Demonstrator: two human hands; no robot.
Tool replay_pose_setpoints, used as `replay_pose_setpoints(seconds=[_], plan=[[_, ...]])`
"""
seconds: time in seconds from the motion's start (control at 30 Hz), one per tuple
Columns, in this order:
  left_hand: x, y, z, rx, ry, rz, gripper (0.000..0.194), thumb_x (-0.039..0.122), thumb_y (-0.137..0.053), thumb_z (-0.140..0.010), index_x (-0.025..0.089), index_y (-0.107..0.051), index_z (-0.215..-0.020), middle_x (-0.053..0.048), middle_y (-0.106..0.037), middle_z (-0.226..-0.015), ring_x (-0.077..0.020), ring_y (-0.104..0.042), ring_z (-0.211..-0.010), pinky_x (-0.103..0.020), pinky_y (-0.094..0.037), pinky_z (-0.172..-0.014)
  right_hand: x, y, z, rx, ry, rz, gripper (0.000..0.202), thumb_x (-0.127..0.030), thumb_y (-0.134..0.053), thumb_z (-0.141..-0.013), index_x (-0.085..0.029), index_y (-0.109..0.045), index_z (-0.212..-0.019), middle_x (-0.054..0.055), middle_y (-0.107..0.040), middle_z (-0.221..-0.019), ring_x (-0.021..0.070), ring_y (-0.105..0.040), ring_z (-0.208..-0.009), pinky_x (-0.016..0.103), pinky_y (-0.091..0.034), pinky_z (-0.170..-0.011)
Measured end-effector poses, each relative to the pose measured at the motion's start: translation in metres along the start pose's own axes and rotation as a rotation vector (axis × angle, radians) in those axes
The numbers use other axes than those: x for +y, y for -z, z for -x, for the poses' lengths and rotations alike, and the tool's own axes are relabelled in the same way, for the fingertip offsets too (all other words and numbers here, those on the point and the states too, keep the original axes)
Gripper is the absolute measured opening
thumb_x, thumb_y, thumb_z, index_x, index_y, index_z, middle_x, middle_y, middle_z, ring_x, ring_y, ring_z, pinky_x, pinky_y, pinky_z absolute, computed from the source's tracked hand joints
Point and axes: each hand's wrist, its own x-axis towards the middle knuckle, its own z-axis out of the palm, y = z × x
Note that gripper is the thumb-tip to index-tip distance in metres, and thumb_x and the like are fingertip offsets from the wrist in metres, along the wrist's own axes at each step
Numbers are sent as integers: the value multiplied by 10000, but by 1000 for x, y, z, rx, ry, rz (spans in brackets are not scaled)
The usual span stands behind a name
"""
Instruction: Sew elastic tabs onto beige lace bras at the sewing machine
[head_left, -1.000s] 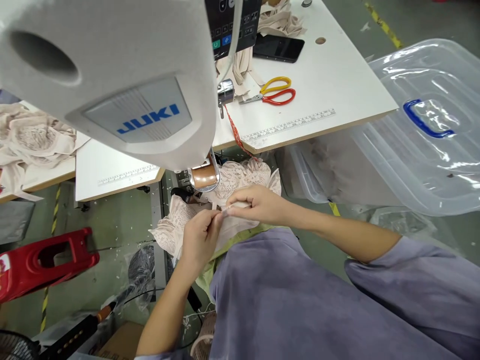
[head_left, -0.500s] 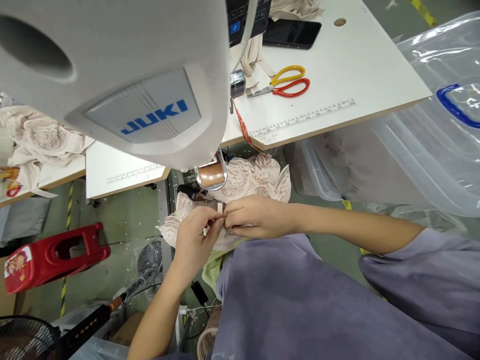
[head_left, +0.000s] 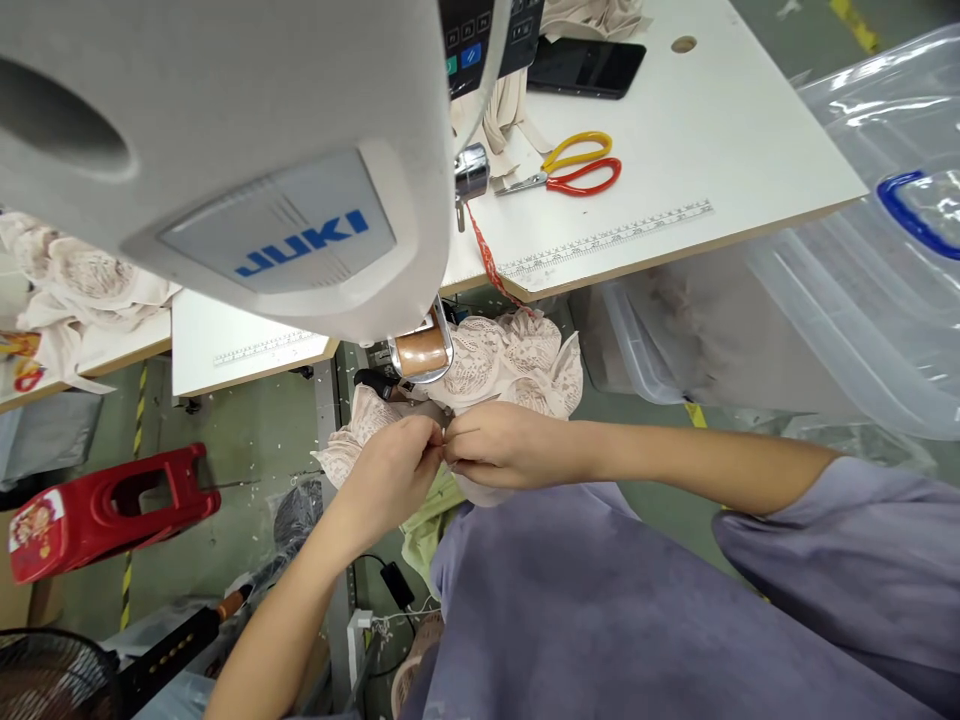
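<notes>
A beige lace bra [head_left: 472, 360] hangs in front of the sewing machine, its cups spread to both sides of my hands. My left hand [head_left: 394, 465] is closed in a pinch on the bra's edge, fingertips meeting those of the other hand. My right hand [head_left: 514, 445] is closed too, its fingers pinched at the same spot, with a fold of the fabric below it. A thin pointed sliver shows above the right knuckles; I cannot make out what it is. The exact bit between the fingertips is hidden.
The white JUKI sewing machine head [head_left: 300, 200] looms above the hands. Scissors [head_left: 577, 165] and a phone [head_left: 589, 68] lie on the white table [head_left: 720, 130]. Clear plastic bins [head_left: 862, 330] stand at right, a red stool [head_left: 112, 510] and fan [head_left: 56, 680] at left.
My left hand has turned, its fingers now curled in against the right fingertips. The right hand has shifted slightly down, and the white tab above the fingers is out of sight.
</notes>
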Motion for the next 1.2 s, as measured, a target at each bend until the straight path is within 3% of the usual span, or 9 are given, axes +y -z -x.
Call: replay_pose_setpoints(seconds=[0.13,0.23,0.3,0.43,0.63,0.8,0.93,1.07,1.2], plan=[[-9,-11,-7,38,26,262,136,132,-518,-903,210,-540,-793,-13,-622,-819,-158,-587,-747,-260,-453,-630,-1,-4,1,150,-182,-294,156,-192,-537,-956,-168,-690,-937,44,-683,-882,139,-627,-802,260,-481,-726],[-6,-31,-7,297,77,609,61,202,-522,-939,199,-566,-896,-42,-657,-929,-163,-633,-856,-276,-521,-737,-3,-2,0,288,-216,-368,156,-234,-548,-975,-178,-694,-972,53,-705,-917,146,-647,-856,274,-501,-780],[-3,-44,-6,459,102,689,104,264,-534,-967,192,-608,-954,-55,-686,-944,-172,-655,-884,-294,-536,-779,-5,-1,0,319,-227,-350,158,-240,-550,-979,-183,-698,-972,56,-718,-938,151,-653,-885,281,-504,-804],[-2,-54,-3,539,127,526,165,321,-570,-974,196,-671,-936,-47,-710,-868,-168,-658,-799,-285,-517,-720,-7,3,1,293,-258,-290,171,-260,-545,-987,-194,-702,-985,45,-728,-916,144,-650,-848,265,-492,-767],[-11,-54,-4,616,22,332,233,314,-555,-982,201,-600,-783,9,-610,-690,-125,-575,-634,-244,-452,-602,-9,6,2,228,-306,-305,169,-252,-549,-978,-202,-710,-992,21,-724,-881,133,-631,-798,250,-453,-729],[-11,-56,-6,622,-21,385,155,280,-552,-994,198,-670,-935,-40,-707,-866,-154,-659,-794,-268,-510,-695,-6,12,-1,253,-458,-419,192,-326,-584,-969,-201,-730,-981,12,-739,-885,139,-653,-808,241,-451,-727],[-8,-51,-6,670,17,281,175,285,-560,-993,199,-687,-911,-25,-707,-793,-141,-652,-713,-250,-496,-633,1,26,-4,291,-493,-282,254,-376,-533,-998,-213,-712,-921,-12,-694,-764,127,-602,-703,239,-401,-658],[-2,-41,-3,692,-108,82,111,235,-612,-965,206,-717,-943,-17,-734,-781,-120,-657,-662,-228,-487,-599,6,40,-8,295,-429,-32,232,-335,-524,-980,-202,-699,-906,15,-713,-786,145,-592,-704,264,-367,-659],[3,-31,-4,715,-198,10,82,196,-642,-947,207,-723,-944,-21,-768,-816,-109,-669,-650,-212,-480,-572,4,52,-12,166,-429,-145,189,-268,-560,-934,-193,-693,-823,1,-712,-750,138,-607,-679,256,-369,-643]])
